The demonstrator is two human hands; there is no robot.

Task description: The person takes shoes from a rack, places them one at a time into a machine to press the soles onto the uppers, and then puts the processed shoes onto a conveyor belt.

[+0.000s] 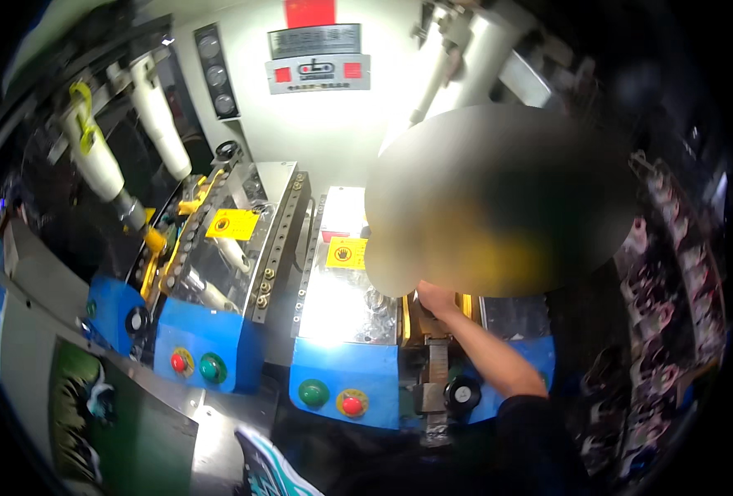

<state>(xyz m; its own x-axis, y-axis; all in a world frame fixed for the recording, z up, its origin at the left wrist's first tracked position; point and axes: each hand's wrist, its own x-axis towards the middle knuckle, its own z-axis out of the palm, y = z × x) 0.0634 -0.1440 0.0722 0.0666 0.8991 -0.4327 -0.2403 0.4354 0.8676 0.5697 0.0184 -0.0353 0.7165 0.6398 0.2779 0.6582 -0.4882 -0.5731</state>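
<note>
My right hand [435,298] reaches forward on a bare forearm with a black sleeve [532,430] coming from the lower right. It rests at the yellow-edged slot of the right machine station [433,331], just above a metal bracket and a black knob [462,393]. A large blurred patch [499,198] hides the fingers, so what they hold stays hidden. My left hand is out of the picture. A white and teal shoe [267,473] pokes in at the bottom edge.
Two stations have blue front panels [342,388] [205,339], each with a red and a green button, clear guards and yellow stickers [232,223]. White cylinders [94,157] slant at the upper left. Shoes fill a dark rack [672,289] on the right. A green sheet [94,413] lies lower left.
</note>
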